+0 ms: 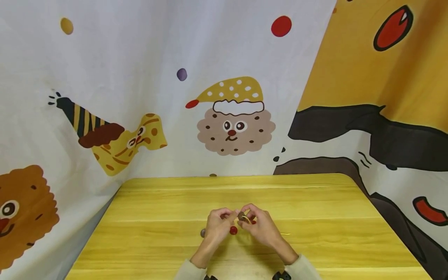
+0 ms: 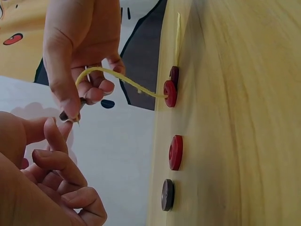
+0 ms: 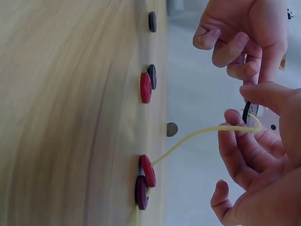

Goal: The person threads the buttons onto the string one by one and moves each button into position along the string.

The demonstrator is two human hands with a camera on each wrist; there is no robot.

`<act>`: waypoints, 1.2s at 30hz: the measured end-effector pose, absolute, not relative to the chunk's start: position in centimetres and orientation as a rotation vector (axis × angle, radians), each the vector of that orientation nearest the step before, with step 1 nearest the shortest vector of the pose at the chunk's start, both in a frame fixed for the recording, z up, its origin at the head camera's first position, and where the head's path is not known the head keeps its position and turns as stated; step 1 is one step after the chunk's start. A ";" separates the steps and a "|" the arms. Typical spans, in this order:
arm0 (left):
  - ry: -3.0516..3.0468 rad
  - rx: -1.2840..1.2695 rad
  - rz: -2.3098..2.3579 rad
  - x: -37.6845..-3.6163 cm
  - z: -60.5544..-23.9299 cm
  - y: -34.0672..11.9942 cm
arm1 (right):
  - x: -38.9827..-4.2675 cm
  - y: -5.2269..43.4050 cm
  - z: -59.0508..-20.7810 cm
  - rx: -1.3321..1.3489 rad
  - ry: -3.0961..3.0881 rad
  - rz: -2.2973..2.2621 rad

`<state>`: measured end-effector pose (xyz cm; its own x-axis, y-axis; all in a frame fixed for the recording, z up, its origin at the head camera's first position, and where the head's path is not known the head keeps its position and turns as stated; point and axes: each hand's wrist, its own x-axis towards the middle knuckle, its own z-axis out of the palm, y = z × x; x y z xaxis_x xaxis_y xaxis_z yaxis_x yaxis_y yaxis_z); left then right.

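Right hand (image 1: 260, 225) pinches dark button (image 1: 241, 216); yellow cord (image 2: 123, 81) slopes down to table (image 1: 315, 217).

1. The yellow wooden table (image 1: 315, 202) lies bare across the upper and right parts of the head view, open to a hand.
2. Loose buttons crowd the lower centre: a red button (image 1: 233, 230) between the hands, a dark button (image 1: 202, 232) just left.
3. A yellow cord (image 2: 136, 87) stretches taut from the threaded red button (image 2: 170, 93) upward, crossing that gap.
4. The cartoon cloth backdrop (image 1: 140, 97) closes the frame's top and sides.
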<state>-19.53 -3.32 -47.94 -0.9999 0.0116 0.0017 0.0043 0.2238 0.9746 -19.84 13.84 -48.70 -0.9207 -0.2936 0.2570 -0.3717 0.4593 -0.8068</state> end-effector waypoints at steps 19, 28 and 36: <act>2.455 0.064 1.927 -19.3 -47.8 -3.8 | -20.1 14.4 -49.1 0.676 -2.576 1.839; 2.444 0.109 1.922 -19.0 -48.2 -3.8 | -19.7 14.2 -49.0 0.706 -2.591 1.863; 2.400 0.143 1.959 -19.0 -48.6 -3.9 | -18.9 13.8 -47.8 0.701 -2.594 1.852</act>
